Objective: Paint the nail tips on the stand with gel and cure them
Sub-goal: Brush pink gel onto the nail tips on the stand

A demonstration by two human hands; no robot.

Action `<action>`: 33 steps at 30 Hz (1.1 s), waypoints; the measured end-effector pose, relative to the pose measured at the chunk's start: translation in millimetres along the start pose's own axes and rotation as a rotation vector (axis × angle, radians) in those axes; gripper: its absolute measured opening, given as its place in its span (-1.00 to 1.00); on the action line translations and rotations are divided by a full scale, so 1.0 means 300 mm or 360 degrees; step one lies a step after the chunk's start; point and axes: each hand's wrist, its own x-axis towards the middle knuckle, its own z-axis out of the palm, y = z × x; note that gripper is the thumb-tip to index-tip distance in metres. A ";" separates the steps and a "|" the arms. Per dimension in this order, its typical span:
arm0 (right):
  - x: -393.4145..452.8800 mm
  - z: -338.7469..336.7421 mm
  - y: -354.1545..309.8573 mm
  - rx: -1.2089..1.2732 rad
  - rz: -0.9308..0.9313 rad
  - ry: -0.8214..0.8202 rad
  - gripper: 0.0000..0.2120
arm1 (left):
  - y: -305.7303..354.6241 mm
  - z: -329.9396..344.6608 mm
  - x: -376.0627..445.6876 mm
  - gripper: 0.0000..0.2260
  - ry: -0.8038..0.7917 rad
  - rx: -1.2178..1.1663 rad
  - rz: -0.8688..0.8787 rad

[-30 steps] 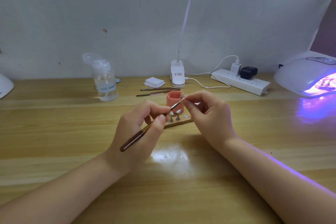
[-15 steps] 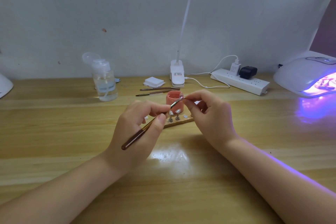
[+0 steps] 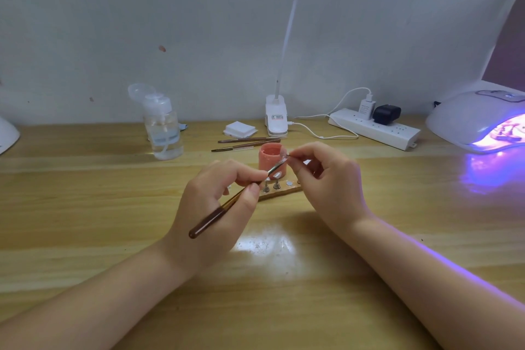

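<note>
Pale wooden tabletop carries both forearms. Left hand grips a brown-handled gel brush; right hand pinches a clear nail tip above the wooden stand, before a coral jar. Farther right glows a white curing lamp.

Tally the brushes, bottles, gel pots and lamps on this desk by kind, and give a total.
Brushes: 3, one in the left hand at, two lying behind the pot at and
Clear pump bottles: 1
Pink gel pots: 1
Lamps: 2, a clip desk lamp and a lit curing lamp
Total: 7
</note>
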 end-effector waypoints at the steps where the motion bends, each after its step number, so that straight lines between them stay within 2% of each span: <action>1: 0.000 0.000 0.000 0.0004 0.0005 0.0001 -0.97 | 0.001 -0.001 -0.001 -0.79 0.0009 -0.0012 -0.0005; 11: -0.004 0.005 0.001 0.0124 0.0084 -0.0031 -0.98 | 0.011 -0.001 0.006 -0.77 0.0007 0.0000 -0.0067; 15: -0.004 0.007 0.000 0.0195 0.0148 -0.0031 -0.98 | 0.009 -0.005 -0.001 -0.82 0.0046 -0.0065 -0.0072; 17: -0.004 0.009 -0.002 0.0257 0.0180 -0.0028 -1.00 | 0.011 -0.001 0.002 -0.84 0.0071 -0.0163 -0.0152; 20: -0.007 0.011 -0.004 0.0293 0.0179 -0.0040 -0.98 | 0.019 0.007 0.006 -0.75 0.0096 -0.0367 -0.0263; 24: -0.008 0.009 -0.002 0.0308 0.0207 -0.0073 -0.97 | 0.013 0.006 0.006 -0.81 0.0097 -0.0505 -0.0355; 26: -0.007 0.008 -0.001 0.0321 0.0234 -0.0087 -0.96 | 0.011 0.001 0.006 -0.87 0.0114 -0.0524 -0.0330; 33: -0.008 0.008 -0.001 0.0327 0.0240 -0.0088 -0.94 | 0.009 0.009 0.010 -0.83 0.0143 -0.0511 -0.0355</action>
